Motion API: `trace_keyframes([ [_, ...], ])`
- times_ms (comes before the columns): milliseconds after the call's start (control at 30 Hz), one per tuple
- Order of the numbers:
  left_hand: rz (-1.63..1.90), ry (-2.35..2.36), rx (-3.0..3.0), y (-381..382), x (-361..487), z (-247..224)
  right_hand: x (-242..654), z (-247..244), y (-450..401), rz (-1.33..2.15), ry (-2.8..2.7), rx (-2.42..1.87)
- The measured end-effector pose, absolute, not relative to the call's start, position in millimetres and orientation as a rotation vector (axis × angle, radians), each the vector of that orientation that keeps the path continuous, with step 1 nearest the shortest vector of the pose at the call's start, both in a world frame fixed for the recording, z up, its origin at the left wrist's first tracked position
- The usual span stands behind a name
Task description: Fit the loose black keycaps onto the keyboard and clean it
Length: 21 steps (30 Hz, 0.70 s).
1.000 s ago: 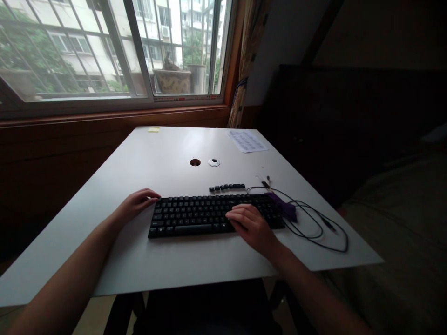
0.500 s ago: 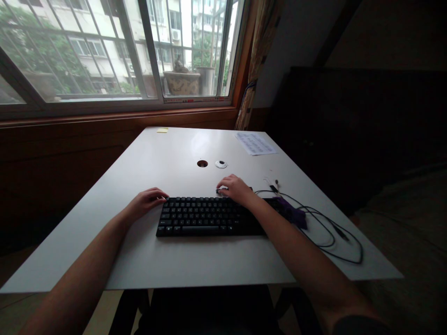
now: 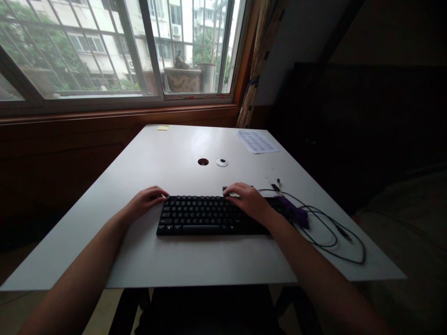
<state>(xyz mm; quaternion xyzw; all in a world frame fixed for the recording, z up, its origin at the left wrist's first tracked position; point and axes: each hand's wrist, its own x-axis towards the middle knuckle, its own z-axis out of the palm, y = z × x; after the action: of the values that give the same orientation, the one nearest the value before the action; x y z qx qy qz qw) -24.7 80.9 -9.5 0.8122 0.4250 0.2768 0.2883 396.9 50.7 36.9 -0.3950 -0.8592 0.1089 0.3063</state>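
A black keyboard [image 3: 199, 216] lies flat on the white table. At its upper left corner is my left hand [image 3: 148, 200], the thumb and fingertips closed on that corner. Bent over the upper edge, right of the middle, is my right hand [image 3: 249, 202]; its thumb and fingertips come together at the top row of keys. What they pinch, if anything, is too small to make out. A small dark piece [image 3: 225, 189] shows on the table just behind these fingertips. My right hand and forearm hide part of the keyboard's right side.
A purple cloth [image 3: 296, 215] lies by the keyboard's right end, with a looped black cable [image 3: 363, 253] beside it. Small loose items [image 3: 275, 187] lie behind. Farther back are a round hole [image 3: 203, 162], a white cover [image 3: 222, 163], printed sheets [image 3: 258, 142] and yellow notes [image 3: 163, 127].
My right hand has drawn back from the small dark piece behind the keyboard, to the keyboard's top row. My left hand stays at the corner. The view has shifted slightly.
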Motion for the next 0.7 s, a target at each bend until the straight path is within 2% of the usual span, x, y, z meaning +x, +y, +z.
trace_keyframes([
  [267,0.753,1.130,2.208,79,-23,-7,433,25,-31,0.354,-2.226,-0.988],
  [700,0.765,1.151,2.199,77,-22,-7,425,4,-48,0.176,-2.241,-0.952],
])
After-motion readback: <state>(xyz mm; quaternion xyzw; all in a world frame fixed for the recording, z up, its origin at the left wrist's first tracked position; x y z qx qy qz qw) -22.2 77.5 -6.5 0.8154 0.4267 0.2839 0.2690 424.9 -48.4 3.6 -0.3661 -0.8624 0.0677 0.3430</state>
